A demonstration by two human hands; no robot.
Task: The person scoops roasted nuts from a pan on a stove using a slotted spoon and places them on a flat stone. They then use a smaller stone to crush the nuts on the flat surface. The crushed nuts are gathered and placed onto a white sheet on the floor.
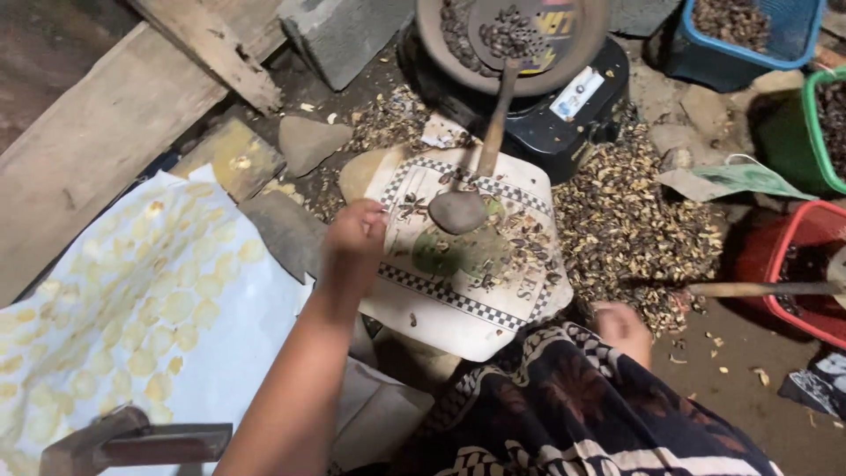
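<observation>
- The left hand point(354, 231) sits bunched at about nine o'clock on the plastic-covered work slab point(458, 300), fingers pinched together narrowly. Something small may be between them, but I cannot tell what.
- The right hand point(621, 324) is low at four o'clock of the slab, half behind the patterned skirt point(564, 397). I cannot tell whether it is closed on anything.
- A long-handled scoop point(460, 210) lies across the slab towards twelve o'clock, its bowl among scattered dark seeds point(520, 238) and its handle leaning on the round pan point(511, 40) on the black stove.
- At three o'clock a heap of broken shells point(630, 229) spreads over the ground. At eight o'clock a white sheet carries rows of pale flattened discs point(167, 300), with a hammer point(132, 441) at its near edge.
- Risks, as I judge them: a nudge from the left wrist could tip the scoop and roll seeds off the slab. Shell bits may stray onto the discs. An elbow sweeping back could knock the hammer onto them.
</observation>
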